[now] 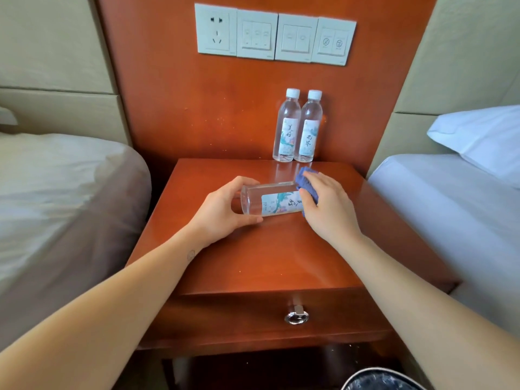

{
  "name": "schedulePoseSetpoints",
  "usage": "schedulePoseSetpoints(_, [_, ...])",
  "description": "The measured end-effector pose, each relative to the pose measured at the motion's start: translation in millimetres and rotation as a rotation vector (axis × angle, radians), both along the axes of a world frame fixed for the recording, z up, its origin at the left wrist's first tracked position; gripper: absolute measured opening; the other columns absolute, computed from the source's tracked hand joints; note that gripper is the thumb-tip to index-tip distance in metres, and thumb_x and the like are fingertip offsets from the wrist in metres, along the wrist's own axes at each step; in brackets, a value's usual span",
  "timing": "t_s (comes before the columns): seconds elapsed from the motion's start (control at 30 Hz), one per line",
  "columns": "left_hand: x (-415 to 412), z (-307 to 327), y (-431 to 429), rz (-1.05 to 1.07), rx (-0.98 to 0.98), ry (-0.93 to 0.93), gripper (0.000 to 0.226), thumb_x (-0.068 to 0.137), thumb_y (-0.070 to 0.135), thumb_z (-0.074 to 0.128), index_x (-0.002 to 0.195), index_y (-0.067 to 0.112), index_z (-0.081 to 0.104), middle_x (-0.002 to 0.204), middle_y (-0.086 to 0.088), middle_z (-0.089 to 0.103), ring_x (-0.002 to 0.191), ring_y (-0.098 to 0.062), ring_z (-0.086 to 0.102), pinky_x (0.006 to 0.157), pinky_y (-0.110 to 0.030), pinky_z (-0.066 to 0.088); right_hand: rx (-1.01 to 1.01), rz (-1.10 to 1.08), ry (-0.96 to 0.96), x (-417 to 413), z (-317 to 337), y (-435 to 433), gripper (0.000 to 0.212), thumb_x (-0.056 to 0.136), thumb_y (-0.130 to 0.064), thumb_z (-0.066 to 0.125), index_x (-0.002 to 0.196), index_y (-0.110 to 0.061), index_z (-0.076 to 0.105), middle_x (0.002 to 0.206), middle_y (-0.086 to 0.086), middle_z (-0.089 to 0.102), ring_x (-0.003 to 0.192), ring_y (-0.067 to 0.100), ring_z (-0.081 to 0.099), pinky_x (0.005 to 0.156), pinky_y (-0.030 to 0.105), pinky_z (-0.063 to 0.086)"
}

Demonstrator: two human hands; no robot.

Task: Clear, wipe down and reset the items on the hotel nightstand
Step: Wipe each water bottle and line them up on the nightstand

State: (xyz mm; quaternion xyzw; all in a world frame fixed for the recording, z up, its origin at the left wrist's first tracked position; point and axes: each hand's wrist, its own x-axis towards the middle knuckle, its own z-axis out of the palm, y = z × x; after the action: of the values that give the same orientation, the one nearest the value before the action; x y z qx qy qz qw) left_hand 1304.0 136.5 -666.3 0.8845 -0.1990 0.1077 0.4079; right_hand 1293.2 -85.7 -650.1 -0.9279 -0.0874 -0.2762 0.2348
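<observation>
Left hand [222, 209] grips the base of a water bottle [270, 199] held sideways above the nightstand [253, 257]. Right hand [326, 204] fingers curl around a blue cloth [307, 181] pressed on its neck end. Two upright bottles [298, 128] touch at the back.

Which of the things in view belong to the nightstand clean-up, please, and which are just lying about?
In the job: nightstand; sideways bottle, gripped by left hand; blue cloth, held by right hand; left standing bottle; right standing bottle.
Just lying about: left bed; right bed; pillow; switch panel; bin.

Head camera looks down — close over the nightstand [253, 266].
</observation>
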Motion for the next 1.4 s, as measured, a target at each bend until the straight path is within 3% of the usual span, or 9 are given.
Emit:
schedulePoseSetpoints(0.13, [0,0,0,0.018,-0.051,0.002,0.059,0.071,0.024,0.086,0.120,0.030,0.054,0.111,0.019,0.064,0.097,0.016,0.057,0.084,-0.006,0.042,-0.053,0.190,-0.073,-10,-1,44,0.040,0.085,-0.012,0.053,0.122,-0.001,0.064,0.123,0.015,0.066,0.117,0.029,0.060,0.104,0.021,0.028])
schedulePoseSetpoints(0.3, [-2,0,3,0.027,-0.050,0.027,0.060,0.071,0.023,0.086,0.121,0.030,0.053,0.111,0.021,0.062,0.092,0.026,0.053,0.077,0.002,0.038,-0.109,0.273,0.007,-8,3,36,0.041,0.097,-0.014,0.047,0.137,-0.008,0.053,0.138,0.007,0.056,0.133,0.021,0.046,0.109,0.019,0.023])
schedulePoseSetpoints(0.4, [-1,0,2,0.020,-0.020,0.045,0.060,0.071,0.028,0.086,0.120,0.034,0.051,0.115,0.023,0.059,0.097,0.017,0.056,0.079,-0.003,0.041,0.043,0.085,0.074,9,0,-15,0.033,0.101,-0.016,0.042,0.129,-0.013,0.059,0.125,-0.010,0.060,0.124,0.011,0.055,0.101,0.009,0.031])
schedulePoseSetpoints(0.5, [0,0,1,0.026,-0.006,0.043,0.061,0.072,0.032,0.084,0.123,0.033,0.051,0.119,0.021,0.059,0.101,0.006,0.056,0.083,-0.011,0.043,0.114,-0.021,0.093,11,-6,-15,0.037,0.103,-0.020,0.035,0.130,-0.010,0.059,0.133,0.001,0.059,0.128,0.020,0.051,0.109,0.025,0.033])
schedulePoseSetpoints(0.83, [-1,-1,3,0.064,-0.051,0.023,0.054,0.076,0.016,0.079,0.125,0.024,0.056,0.106,0.011,0.068,0.096,-0.003,0.062,0.082,-0.012,0.045,-0.113,0.387,-0.049,-16,-15,66,0.044,0.097,-0.021,0.042,0.139,-0.011,0.052,0.146,0.002,0.049,0.139,0.017,0.037,0.116,0.022,0.012])
schedulePoseSetpoints(1.03, [2,-3,1,0.012,-0.016,0.022,0.063,0.070,0.024,0.087,0.120,0.027,0.050,0.115,0.018,0.060,0.099,0.005,0.059,0.087,-0.013,0.046,-0.038,0.124,0.011,15,1,22,0.035,0.101,-0.021,0.039,0.124,-0.010,0.063,0.130,0.007,0.062,0.127,0.024,0.051,0.109,0.028,0.028])
schedulePoseSetpoints(1.1, [3,-4,0,-0.008,0.035,-0.031,0.064,0.071,0.026,0.086,0.121,0.030,0.047,0.122,0.013,0.056,0.109,-0.005,0.056,0.097,-0.028,0.047,0.023,-0.002,0.144,23,9,9,0.033,0.102,-0.026,0.037,0.115,-0.009,0.063,0.122,0.011,0.063,0.118,0.030,0.054,0.097,0.036,0.039])
schedulePoseSetpoints(1.2, [1,-4,-1,-0.018,0.083,-0.056,0.064,0.070,0.047,0.076,0.122,0.044,0.040,0.127,0.014,0.051,0.120,-0.010,0.049,0.100,-0.049,0.044,-0.016,-0.074,0.236,25,13,0,0.035,0.103,-0.031,0.033,0.109,-0.008,0.058,0.118,0.014,0.060,0.114,0.034,0.051,0.087,0.039,0.038])
schedulePoseSetpoints(1.4, [-4,2,-6,0.104,0.010,0.163,0.092,0.059,0.089,0.045,0.129,0.029,0.046,0.114,0.014,0.061,0.113,-0.016,0.058,0.103,-0.044,0.042,0.010,0.032,0.110,5,-2,-4,0.035,0.104,-0.028,0.036,0.131,-0.013,0.052,0.133,0.003,0.054,0.125,0.022,0.046,0.100,0.033,0.035])
